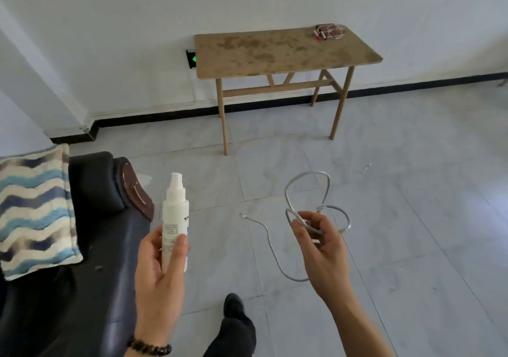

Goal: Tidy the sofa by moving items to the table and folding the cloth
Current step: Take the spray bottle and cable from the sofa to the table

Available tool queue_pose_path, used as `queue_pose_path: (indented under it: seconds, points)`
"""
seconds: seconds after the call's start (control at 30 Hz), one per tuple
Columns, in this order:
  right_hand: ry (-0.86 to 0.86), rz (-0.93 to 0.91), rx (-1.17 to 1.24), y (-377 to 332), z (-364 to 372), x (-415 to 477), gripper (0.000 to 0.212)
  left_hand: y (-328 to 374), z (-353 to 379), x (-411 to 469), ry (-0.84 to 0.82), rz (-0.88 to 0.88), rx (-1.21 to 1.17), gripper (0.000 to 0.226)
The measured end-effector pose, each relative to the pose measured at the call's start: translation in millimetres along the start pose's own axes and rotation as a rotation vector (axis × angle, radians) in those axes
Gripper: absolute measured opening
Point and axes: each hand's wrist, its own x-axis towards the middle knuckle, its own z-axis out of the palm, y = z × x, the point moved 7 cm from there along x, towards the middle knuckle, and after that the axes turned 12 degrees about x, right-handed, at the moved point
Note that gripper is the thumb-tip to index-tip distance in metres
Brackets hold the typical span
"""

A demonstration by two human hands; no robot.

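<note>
Holding spray bottle [174, 219] left, looped cable [308, 205] right

Spray bottle [175, 220] label unreadable; table clutter [328, 32] too small; cushion [33, 210] cropped.

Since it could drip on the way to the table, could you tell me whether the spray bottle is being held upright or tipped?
Upright: the spray bottle stands nozzle-up in the left hand.
</note>
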Motion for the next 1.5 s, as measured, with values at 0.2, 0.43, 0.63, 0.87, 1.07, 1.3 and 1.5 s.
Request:
queue_pose_path:
  seconds: [0.2, 0.43, 0.63, 0.87, 1.07, 1.3, 1.5]
  points:
    - [0.040, 0.049, -0.016, 6.0, -14.6, 149.7, 0.011, 10.3, 138.7, 110.6, -0.085, -0.010, -0.027, 0.032]
    - [0.124, 0.000, 0.038, -66.9, -36.5, 324.5, 0.011, 118.9, 297.7, 254.2, -0.240, 0.105, -0.019, 0.033]
    - [0.271, -0.040, 0.125, -84.1, -72.6, 458.8, 0.028, 183.7, 436.2, 355.1, -0.365, 0.217, 0.021, 0.027]
    - [0.274, -0.012, 0.191, -76.0, -110.7, 675.4, 0.021, 219.7, 611.5, 468.7, -0.407, 0.188, 0.047, 0.029]
    - [0.189, -0.074, 0.162, -147.3, -120.0, 863.1, 0.009, 294.3, 711.5, 570.4, -0.329, 0.164, 0.012, 0.030]
    - [0.163, -0.117, 0.156, -189.7, -117.2, 1050.0, 0.015, 321.5, 821.2, 686.0, -0.273, 0.096, -0.052, 0.032]
    - [0.192, -0.088, 0.172, -195.3, -108.3, 1211.6, 0.038, 327.9, 941.9, 805.2, -0.312, -0.003, -0.068, 0.028]
